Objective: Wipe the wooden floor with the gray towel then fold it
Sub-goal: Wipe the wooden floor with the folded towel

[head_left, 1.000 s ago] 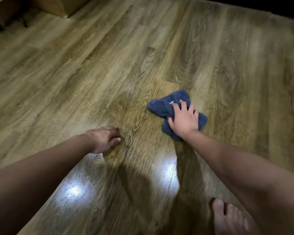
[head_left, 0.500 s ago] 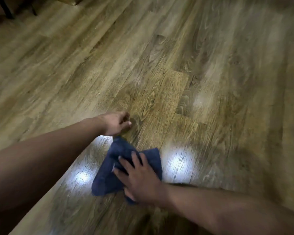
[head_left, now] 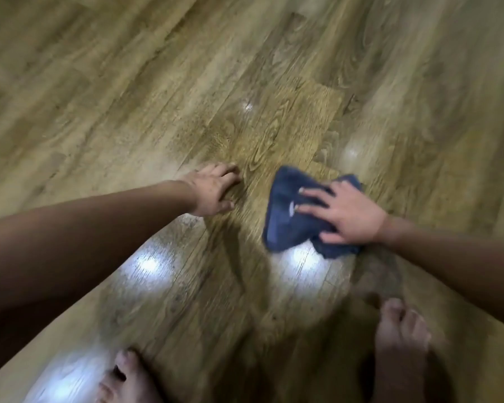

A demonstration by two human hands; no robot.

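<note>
A crumpled dark blue-gray towel (head_left: 285,216) lies on the wooden floor (head_left: 157,82) right of centre. My right hand (head_left: 346,216) presses flat on its right half with fingers spread, hiding part of the cloth. My left hand (head_left: 213,193) rests on the bare planks a short way left of the towel, fingers loosely bent against the floor, holding nothing. The frame is blurred by motion.
My two bare feet stand at the bottom edge, the left foot (head_left: 125,379) and the right foot (head_left: 399,344). Bright light reflections (head_left: 152,263) gleam on the planks between the arms. Wooden floor stretches on all sides.
My right hand slid the towel from far right to near left beside my left hand, then back out to the right. My left hand stayed planted. My feet have come into view.
</note>
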